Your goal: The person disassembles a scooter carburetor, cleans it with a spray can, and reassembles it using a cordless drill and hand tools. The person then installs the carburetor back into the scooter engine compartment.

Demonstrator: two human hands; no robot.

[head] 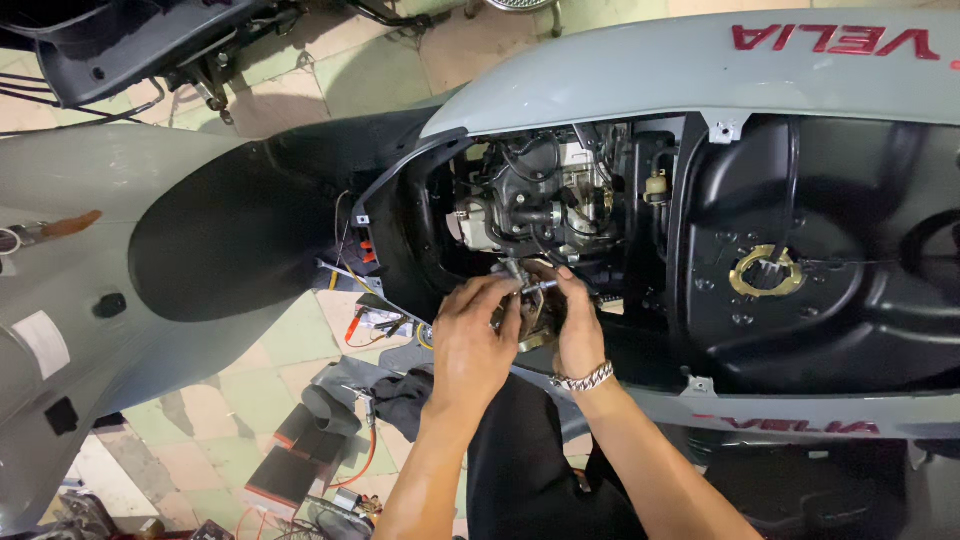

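Both arms reach forward; left hand (470,345) and right hand (578,325) each close their grip on a small metal part (535,310) inside the open scooter body (640,80).

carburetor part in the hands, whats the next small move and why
Probably a small steadying turn: keep the left hand gripping the metal carburetor part while the right hand works the thin metal piece at its top. Both hands already pinch it at the rim of the open engine bay, clear of the engine, so it looks mid-adjustment.

One grey scooter (620,80), two hands, one wristband (585,379), one brass ring (766,271).
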